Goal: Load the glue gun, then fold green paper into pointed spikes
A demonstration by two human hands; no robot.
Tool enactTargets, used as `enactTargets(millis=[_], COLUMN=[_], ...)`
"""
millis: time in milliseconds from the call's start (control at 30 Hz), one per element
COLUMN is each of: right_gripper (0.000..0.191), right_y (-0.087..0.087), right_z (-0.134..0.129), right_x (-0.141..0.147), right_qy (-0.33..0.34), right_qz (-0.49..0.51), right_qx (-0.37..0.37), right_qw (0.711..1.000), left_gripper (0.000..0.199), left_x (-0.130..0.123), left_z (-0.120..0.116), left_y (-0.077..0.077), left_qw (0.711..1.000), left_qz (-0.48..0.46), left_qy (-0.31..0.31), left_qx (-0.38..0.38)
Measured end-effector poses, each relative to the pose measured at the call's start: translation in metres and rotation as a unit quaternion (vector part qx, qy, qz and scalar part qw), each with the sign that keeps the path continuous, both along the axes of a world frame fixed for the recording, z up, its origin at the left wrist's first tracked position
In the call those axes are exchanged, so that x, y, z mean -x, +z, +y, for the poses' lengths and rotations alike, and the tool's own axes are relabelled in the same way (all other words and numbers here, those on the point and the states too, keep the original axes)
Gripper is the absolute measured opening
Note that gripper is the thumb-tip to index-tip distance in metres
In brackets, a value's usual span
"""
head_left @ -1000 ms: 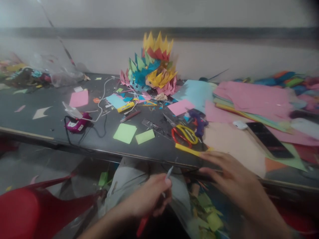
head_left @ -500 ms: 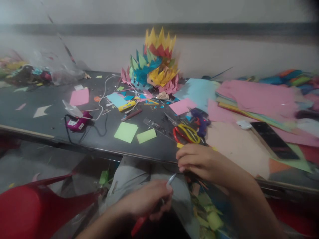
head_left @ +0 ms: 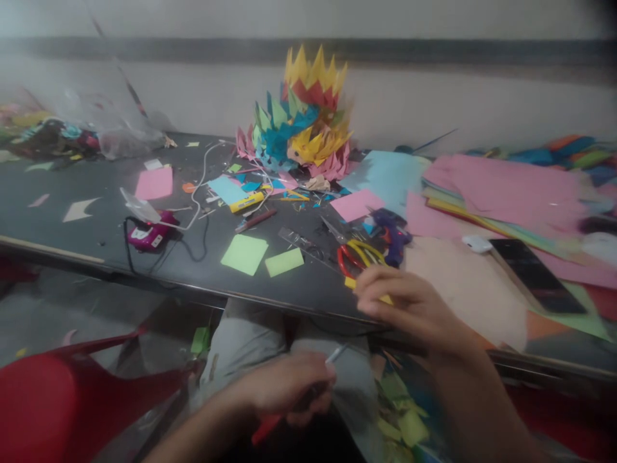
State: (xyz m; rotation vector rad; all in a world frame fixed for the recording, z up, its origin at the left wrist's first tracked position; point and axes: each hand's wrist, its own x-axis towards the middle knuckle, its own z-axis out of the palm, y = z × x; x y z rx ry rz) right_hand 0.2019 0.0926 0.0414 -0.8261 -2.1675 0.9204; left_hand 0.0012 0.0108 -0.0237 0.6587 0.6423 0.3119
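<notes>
My left hand [head_left: 296,389] is closed around a tool at the lower middle, above my lap. The tool's red handle [head_left: 266,429] sticks out below the fist, and its slim silver tip [head_left: 336,354] points up and right. Its exact kind is hidden by my fingers. Just over the table's front edge is my right hand [head_left: 398,299], its fingers loosely bent and somewhat apart, with nothing visible in them. Close by lie scissors [head_left: 354,256] with red and yellow handles, a yellow paper piece [head_left: 349,282] and a purple glue gun [head_left: 393,238].
Green paper pieces [head_left: 245,254] lie mid-table near a magenta device [head_left: 153,233] with cables. Behind stands a folded-paper model [head_left: 301,132]. Pink sheets [head_left: 506,190] and a phone [head_left: 537,275] are at right, a red stool [head_left: 38,411] at lower left, paper scraps [head_left: 402,411] below the table.
My right hand has moved up and right, away from the tool's silver tip, and its fingers have loosened. My left hand keeps its hold at nearly the same spot. The view has shifted slightly.
</notes>
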Motion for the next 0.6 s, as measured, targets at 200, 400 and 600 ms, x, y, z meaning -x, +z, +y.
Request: enactTargets(millis=[200, 400, 600], right_gripper=[0.012, 0.009, 0.022], right_y=[-0.005, -0.009, -0.031], right_z=[-0.013, -0.032, -0.072], right_x=[-0.011, -0.048, -0.096], right_qy=[-0.176, -0.237, -0.412], right_qz=[0.083, -0.023, -0.081], right_qx=[-0.066, -0.112, -0.036], right_qw=[0.979, 0.965, 0.907], left_gripper=[0.034, 0.033, 0.031], left_x=[0.011, 0.023, 0.027], left_z=[0.006, 0.010, 0.011], left_y=[0.001, 0.004, 0.004], left_qw=[0.997, 0.987, 0.971], left_qz=[-0.055, -0.140, -0.215], left_qy=[0.051, 0.048, 0.037], left_qx=[0.002, 0.064, 0.095])
